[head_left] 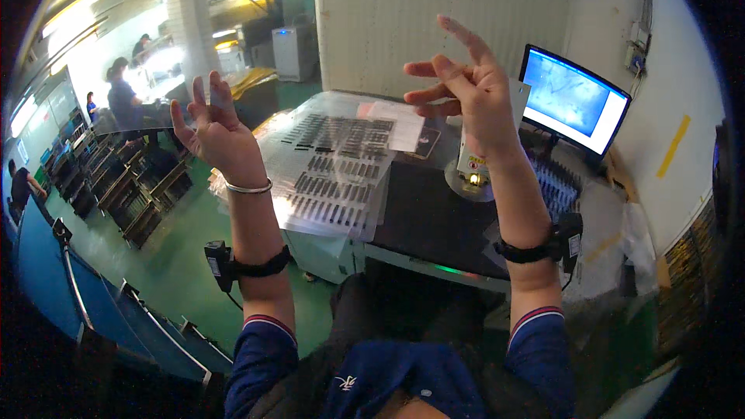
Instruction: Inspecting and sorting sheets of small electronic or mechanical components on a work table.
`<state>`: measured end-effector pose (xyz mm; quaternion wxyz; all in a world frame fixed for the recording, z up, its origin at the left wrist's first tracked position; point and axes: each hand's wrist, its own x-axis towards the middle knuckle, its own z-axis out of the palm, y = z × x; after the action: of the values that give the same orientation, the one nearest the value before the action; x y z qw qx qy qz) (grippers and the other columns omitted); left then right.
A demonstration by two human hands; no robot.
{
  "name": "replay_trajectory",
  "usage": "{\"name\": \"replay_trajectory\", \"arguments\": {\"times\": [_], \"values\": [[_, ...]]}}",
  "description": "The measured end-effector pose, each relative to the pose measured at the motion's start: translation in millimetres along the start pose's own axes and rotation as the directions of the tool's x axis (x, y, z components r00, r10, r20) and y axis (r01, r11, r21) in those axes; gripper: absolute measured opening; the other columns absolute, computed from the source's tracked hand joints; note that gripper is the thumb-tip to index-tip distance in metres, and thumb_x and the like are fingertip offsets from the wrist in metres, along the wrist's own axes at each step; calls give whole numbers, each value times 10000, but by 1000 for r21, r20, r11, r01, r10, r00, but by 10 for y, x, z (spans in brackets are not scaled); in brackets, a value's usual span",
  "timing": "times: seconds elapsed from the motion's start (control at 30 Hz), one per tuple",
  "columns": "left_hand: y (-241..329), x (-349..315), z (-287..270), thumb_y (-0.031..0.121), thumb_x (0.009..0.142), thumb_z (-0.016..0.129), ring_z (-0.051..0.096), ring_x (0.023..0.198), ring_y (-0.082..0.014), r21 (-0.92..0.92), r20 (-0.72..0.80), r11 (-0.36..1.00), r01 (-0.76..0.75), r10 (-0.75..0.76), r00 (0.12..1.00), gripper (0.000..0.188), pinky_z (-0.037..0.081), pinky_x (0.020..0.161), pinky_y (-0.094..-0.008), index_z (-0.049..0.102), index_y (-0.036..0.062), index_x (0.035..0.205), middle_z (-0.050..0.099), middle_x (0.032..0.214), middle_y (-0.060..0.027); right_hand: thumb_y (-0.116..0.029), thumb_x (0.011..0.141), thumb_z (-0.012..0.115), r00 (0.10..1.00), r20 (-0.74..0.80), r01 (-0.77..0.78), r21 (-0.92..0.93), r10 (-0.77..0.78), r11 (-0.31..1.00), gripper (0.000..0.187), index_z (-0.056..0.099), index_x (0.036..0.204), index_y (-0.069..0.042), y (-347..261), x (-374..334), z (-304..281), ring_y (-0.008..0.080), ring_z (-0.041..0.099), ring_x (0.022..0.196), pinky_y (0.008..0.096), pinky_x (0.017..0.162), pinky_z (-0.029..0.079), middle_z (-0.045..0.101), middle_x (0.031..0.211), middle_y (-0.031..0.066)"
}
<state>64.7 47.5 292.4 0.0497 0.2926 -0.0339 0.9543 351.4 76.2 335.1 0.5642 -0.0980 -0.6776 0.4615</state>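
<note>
Both my hands are raised in the air above the desk, holding nothing. My left hand (217,128) is up at the left, beyond the desk's edge, with its fingers apart and some of them bent; a silvery bangle (248,188) circles the wrist. My right hand (479,97) is lifted in front of a pale instrument (470,157) with a small lit lamp, its fingers spread toward the left. Below and between the hands, clear plastic sheeting (372,217) bears rows of small dark strips (326,209). White paper (405,126) lies on its far side.
A monitor (574,101) with a bluish picture stands at the right, behind a rack of dark parts (555,186). The desk has a black top (434,213). Clear plastic wrap (638,244) lies at its right. Blue panels (46,264) line the left. Several people (123,97) are far off.
</note>
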Motion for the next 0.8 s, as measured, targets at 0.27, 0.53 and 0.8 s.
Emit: {"name": "replay_trajectory", "arguments": {"times": [0.27,0.53,0.8], "values": [[20,-108,84,70,936,421,577,1007,-379,74,42,997,10,-13,999,334,555,806,-416,323,168,1240,475,1203,-275,-154,924,489,1000,-16,13,4,-13,1000,439,360,1343,-151,1,-36,-131,221,676,706,279,563,565,642,971,181],[-8,-168,-118,9,910,441,511,1100,-411,117,199,993,5,-28,980,378,512,892,-415,267,124,1225,418,1259,-312,-169,923,497,998,-40,-40,10,40,999,444,348,1340,-137,-3,-83,-192,236,675,733,290,568,566,640,979,186],[216,-328,-306,96,914,480,494,1118,-376,465,409,879,-106,-107,906,432,463,924,-379,286,95,1300,409,1277,-308,-160,918,506,998,-45,-40,21,41,999,458,337,1341,-116,-20,-329,-375,241,673,715,299,560,566,637,970,197]]}}
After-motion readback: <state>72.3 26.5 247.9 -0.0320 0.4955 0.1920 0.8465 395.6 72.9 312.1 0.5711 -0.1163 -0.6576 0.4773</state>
